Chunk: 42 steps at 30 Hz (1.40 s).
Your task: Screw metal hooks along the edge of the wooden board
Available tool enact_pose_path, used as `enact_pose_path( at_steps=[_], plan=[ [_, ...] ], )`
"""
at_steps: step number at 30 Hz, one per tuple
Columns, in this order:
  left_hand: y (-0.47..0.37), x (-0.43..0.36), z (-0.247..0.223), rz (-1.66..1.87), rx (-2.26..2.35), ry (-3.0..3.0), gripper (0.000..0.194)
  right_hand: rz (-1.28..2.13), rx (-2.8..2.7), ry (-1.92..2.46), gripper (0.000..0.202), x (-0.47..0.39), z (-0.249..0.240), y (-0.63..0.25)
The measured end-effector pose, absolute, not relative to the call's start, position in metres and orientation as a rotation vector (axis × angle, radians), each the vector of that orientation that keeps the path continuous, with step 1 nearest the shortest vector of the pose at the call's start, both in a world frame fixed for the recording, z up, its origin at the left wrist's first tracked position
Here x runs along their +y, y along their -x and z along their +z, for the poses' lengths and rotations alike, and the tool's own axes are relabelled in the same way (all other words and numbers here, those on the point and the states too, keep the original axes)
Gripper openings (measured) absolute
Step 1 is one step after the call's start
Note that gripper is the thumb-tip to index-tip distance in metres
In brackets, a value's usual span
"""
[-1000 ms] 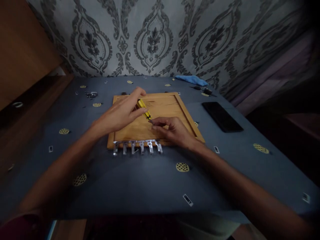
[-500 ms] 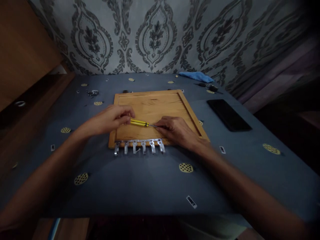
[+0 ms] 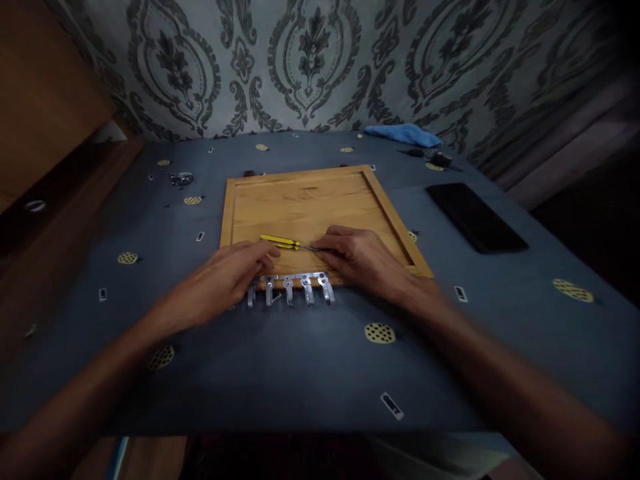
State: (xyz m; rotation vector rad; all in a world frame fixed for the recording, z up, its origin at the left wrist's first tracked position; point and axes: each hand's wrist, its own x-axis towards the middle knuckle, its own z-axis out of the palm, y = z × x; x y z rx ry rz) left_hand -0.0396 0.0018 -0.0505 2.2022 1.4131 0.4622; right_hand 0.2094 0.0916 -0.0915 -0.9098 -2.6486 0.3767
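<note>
Left hand (image 3: 230, 277) lower, by clips (image 3: 289, 291); lettering (image 3: 391, 405) indistinct

The board (image 3: 310, 207) lies on the bench (image 3: 280, 373), hooks (image 3: 289, 291) along its near edge, phone (image 3: 477, 218) to its right, cloth (image 3: 404, 135) behind right.

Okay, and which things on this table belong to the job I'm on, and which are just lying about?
Likely in the job:
yellow screwdriver, shaft in your right hand
wooden board under it
row of metal clips along the board's near edge

Seemingly just lying about:
black phone
blue cloth
small metal bits, far left, though they could be spares
</note>
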Motion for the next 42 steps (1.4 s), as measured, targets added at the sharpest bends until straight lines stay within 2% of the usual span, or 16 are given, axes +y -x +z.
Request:
enact_pose_path(
  at_steps=[31,42],
  plan=[
    [0.033,-0.002,-0.045,0.301,1.407,-2.179,0.027,0.405,-2.631,0.909,0.026,0.091,-0.093,-0.211],
    [0.041,-0.001,-0.038,0.379,1.548,-2.149,0.025,0.415,-2.625,0.883,0.023,0.093,-0.096,-0.211]
  ],
)
